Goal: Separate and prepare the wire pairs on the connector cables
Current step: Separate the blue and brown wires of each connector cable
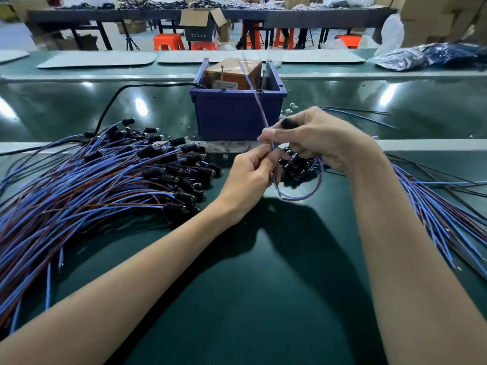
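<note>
Both hands (pixel 247 177) (pixel 313 138) pinch looped blue-brown wire pair (pixel 297 197) over green bench (pixel 237 285).

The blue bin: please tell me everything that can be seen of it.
The blue bin looks like moulded plastic: rectangular, open-topped, with a thick rim and raised corner posts. It stands upright on the green table. Inside are a brown box with a white label and two thin upright metal rods. A black cable reaches its left rim. A held wire pair crosses in front of it; whether they touch is unclear.
</note>
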